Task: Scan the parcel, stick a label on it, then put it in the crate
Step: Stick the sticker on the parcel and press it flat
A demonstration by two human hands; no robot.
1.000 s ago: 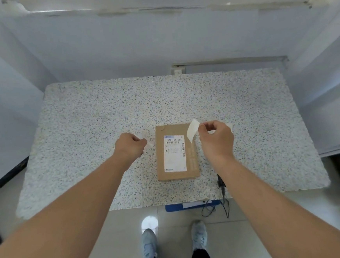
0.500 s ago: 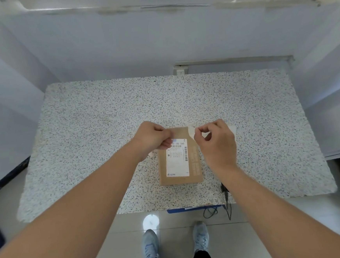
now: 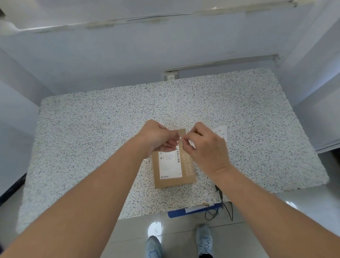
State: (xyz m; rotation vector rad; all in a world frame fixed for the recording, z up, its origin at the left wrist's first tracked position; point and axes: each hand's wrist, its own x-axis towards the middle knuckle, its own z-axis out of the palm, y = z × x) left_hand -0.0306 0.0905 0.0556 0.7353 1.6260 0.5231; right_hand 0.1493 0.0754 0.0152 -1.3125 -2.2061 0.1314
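A brown cardboard parcel point(image 3: 188, 168) lies flat on the speckled table point(image 3: 85, 145), with a white printed shipping label point(image 3: 170, 166) on its top. My left hand point(image 3: 157, 137) and my right hand point(image 3: 207, 146) meet just above the parcel's far edge. Both pinch a small white label point(image 3: 180, 136) between their fingertips. The hands hide the far part of the parcel. No crate can be made out for sure.
A white sheet point(image 3: 220, 132) lies on the table behind my right hand. A black scanner point(image 3: 218, 190) with its cable sits at the table's front edge. Below that edge shows a blue object point(image 3: 179, 213). White walls close in the table.
My left hand has moved right from beside the parcel to meet my right hand over the parcel's far edge. The label, earlier held up by my right hand alone, is now pinched between both.
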